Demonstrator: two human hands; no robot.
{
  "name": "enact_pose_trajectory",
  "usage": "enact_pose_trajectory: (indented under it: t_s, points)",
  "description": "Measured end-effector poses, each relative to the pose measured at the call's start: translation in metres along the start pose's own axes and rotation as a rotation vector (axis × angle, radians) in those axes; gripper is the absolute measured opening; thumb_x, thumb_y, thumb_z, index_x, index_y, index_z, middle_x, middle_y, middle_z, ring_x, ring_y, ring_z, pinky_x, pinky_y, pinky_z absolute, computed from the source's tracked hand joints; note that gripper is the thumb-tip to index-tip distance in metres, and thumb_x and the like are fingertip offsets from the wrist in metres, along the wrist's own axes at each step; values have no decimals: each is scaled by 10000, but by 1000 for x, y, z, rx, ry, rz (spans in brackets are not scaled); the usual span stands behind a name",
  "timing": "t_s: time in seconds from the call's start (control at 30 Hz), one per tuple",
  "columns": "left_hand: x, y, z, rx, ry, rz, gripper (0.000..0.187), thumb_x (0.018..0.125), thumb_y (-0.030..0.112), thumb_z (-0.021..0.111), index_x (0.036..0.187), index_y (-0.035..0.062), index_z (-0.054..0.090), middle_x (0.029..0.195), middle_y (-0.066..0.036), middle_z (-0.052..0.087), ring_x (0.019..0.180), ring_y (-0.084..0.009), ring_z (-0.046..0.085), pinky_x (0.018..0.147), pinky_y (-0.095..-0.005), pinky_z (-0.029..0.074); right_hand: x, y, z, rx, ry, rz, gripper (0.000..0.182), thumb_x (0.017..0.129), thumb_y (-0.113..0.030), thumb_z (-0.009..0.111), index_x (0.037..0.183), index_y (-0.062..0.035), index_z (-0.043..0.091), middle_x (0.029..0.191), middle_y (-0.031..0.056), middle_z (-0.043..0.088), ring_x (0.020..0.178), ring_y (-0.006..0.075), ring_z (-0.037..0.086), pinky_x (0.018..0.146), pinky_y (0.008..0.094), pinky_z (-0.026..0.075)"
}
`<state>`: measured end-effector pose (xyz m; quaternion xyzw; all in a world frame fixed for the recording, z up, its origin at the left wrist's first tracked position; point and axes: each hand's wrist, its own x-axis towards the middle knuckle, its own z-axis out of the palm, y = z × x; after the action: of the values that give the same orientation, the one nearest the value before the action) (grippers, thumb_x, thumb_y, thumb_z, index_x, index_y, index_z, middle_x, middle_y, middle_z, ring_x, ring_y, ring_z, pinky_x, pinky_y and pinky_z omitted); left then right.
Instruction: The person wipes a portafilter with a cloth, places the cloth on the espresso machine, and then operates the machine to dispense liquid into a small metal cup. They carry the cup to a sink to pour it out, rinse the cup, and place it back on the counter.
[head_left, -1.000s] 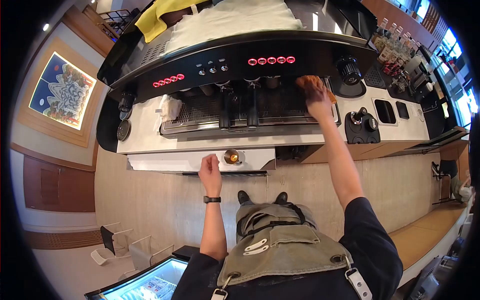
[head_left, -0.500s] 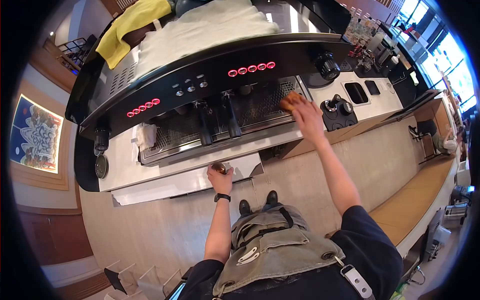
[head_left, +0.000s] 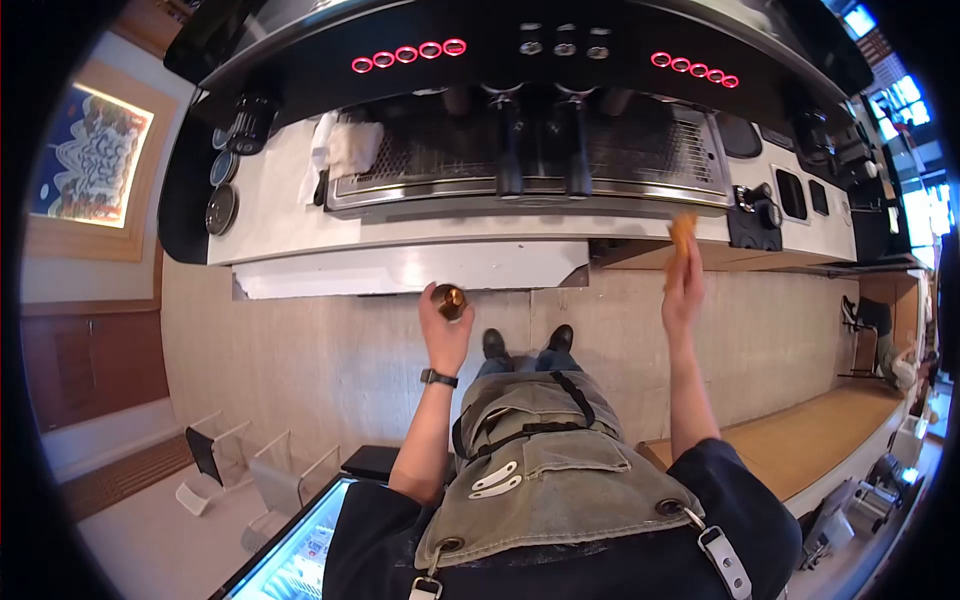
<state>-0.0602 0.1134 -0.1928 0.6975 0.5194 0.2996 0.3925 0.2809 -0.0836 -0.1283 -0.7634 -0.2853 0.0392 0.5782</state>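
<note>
Here, at eleven o'clock from the grey-green apron [head_left: 545, 460], the left hand [head_left: 447, 337] grips a round metal cup [head_left: 454, 299]. At one, the right hand [head_left: 683, 298] holds a blurry orange cloth [head_left: 682, 236]. A long black coffee machine [head_left: 540, 75] sits at twelve.

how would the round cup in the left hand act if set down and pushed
The cup would probably roll if tipped over, given its round rim. It might spill, since the brown glint inside could be liquid or just reflection.
</note>
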Motion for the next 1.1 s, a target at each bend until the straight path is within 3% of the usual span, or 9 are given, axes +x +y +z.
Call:
enact_pose_trajectory:
  t_s: [0.1,0.17,0.23,0.33,0.47,0.63,0.77,0.9,1.1]
  points:
    - [-21,-12,-49,25,33,-78,734,813,137,846,1413,-35,462,1276,-203,605,1167,-318,612,1017,-404,492,-54,49,43,35,-58,394,456,1063,-42,491,1519,-50,479,1538,110,535,1414,245,516,1136,372,423]
    - [-34,-24,-83,-4,19,-174,731,814,134,850,1415,-25,464,1262,-193,613,1150,-307,619,1009,-397,496,-77,73,75,-213,-194,238,466,1076,-96,476,1538,-41,451,1566,138,497,1454,285,466,1198,418,359]
    - [-41,-35,-119,-7,-19,-203,720,820,141,854,1410,-13,471,1252,-179,621,1140,-286,626,1000,-387,501,-74,91,121,-558,-349,-200,482,1092,-185,464,1543,-16,435,1587,173,460,1494,330,403,1248,471,283]
    - [-42,-64,-179,19,-31,-239,722,815,151,860,1403,-13,474,1268,-185,618,1163,-296,622,1012,-396,496,-90,81,194,-855,-138,-188,599,1092,-341,455,1543,48,390,1616,230,386,1543,394,270,1279,522,163]
    - [-32,-108,-265,108,-76,-217,730,808,159,864,1403,-6,476,1290,-195,605,1194,-348,608,1035,-424,482,-131,27,296,-790,-232,-102,774,1069,-483,443,1557,103,311,1646,274,299,1568,417,185,1291,506,116]
    - [-12,-157,-373,135,-26,-215,721,816,149,858,1413,8,477,1302,-174,611,1174,-289,624,1039,-398,485,-202,-66,481,-840,-441,-101,870,1053,-560,427,1583,106,246,1659,305,247,1580,410,153,1296,491,89]
    - [-14,-187,-438,62,98,-326,717,811,155,855,1408,4,488,1306,-184,609,1201,-325,606,1050,-415,464,-259,-134,622,-731,-481,-225,963,1018,-633,438,1557,145,261,1646,332,249,1573,447,144,1295,511,72]
    - [-33,-218,-470,-16,225,-425,730,808,150,862,1417,10,485,1292,-172,612,1186,-302,603,1052,-408,461,-302,-223,725,-482,-742,-201,959,983,-585,550,1569,116,259,1648,310,248,1567,445,141,1300,500,64]
    - [-45,-212,-491,-105,251,-526,754,851,103,845,1471,17,426,1385,-147,530,1260,-241,546,1100,-364,426,-346,-268,842,-436,-1012,-522,937,1030,-657,367,1602,71,225,1698,217,212,1590,363,139,1307,459,73]
